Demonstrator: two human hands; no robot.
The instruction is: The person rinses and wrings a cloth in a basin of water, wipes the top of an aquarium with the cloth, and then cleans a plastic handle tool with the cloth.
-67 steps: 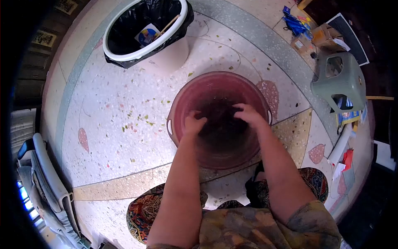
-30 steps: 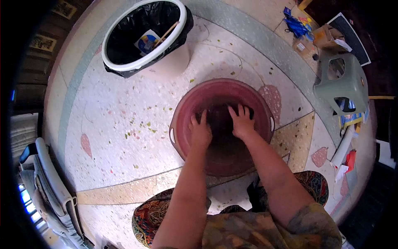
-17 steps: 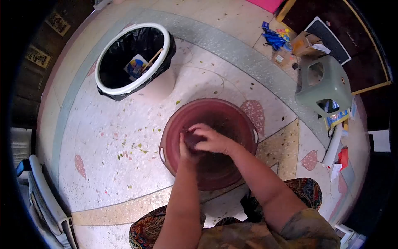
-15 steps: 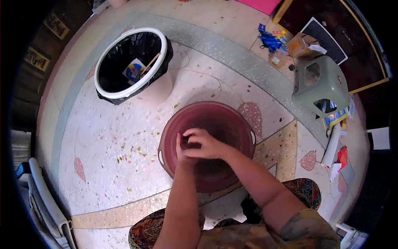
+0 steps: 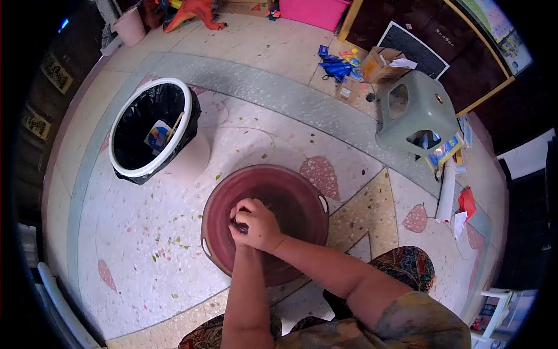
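A round dark-red basin (image 5: 302, 203) stands on the speckled floor in front of me, its inside dark at the bottom. Above its left part my two hands are pressed together around a dark purplish clump (image 5: 240, 227). My right hand (image 5: 257, 224) lies over it with curled fingers. Beneath and to the left, my left hand (image 5: 237, 235) is mostly covered by the right one, its fingers largely hidden. What the clump is made of cannot be made out.
A white-rimmed bin (image 5: 189, 110) with a black liner stands beyond the basin, to the left. At right are a grey-green stool (image 5: 421, 110), a cardboard box (image 5: 381, 64), blue plastic (image 5: 337, 68) and a red item (image 5: 467, 202). A pink container (image 5: 311, 13) is at the far edge.
My hands were apart and spread inside the basin; they have come together around a dark clump at its left. The view has turned, bringing the far floor and pink container into sight.
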